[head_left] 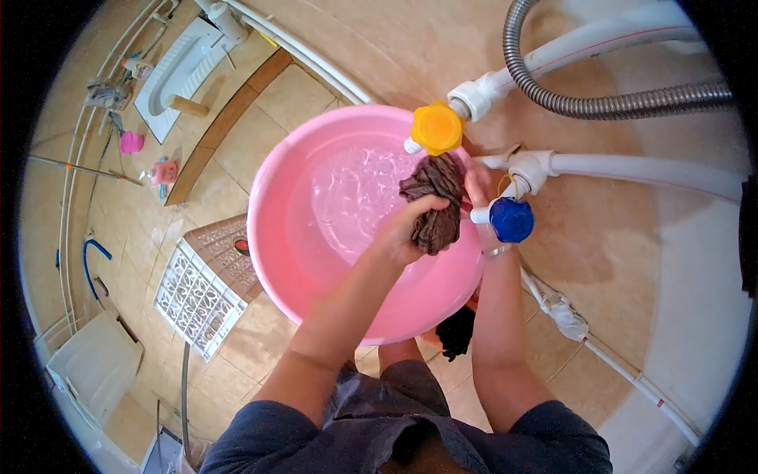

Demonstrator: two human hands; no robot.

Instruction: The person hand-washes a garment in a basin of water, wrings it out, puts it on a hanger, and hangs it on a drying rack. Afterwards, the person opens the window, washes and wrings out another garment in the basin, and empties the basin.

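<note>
A bunched, wet-looking brown cloth [436, 207] is held over the right side of a large pink basin [276, 261]. My left hand [407, 231] is closed around it, with the thumb lying across its folds. My right hand [477, 186] is close against the cloth's right side, behind the blue-handled tap [512, 220]. That tap hides much of the right hand, and its finger grip is unclear. Rippling clear water [359, 197] lies in the basin. Just above the cloth is a yellow-handled tap [437, 129].
White pipes [632, 164] and a flexible metal hose [616, 104] run along the right wall. Dark fabric [456, 332] hangs below the basin. Left of it stand a white latticed plastic rack [197, 300] and, farther off, a squat toilet [175, 79] behind a raised tiled edge.
</note>
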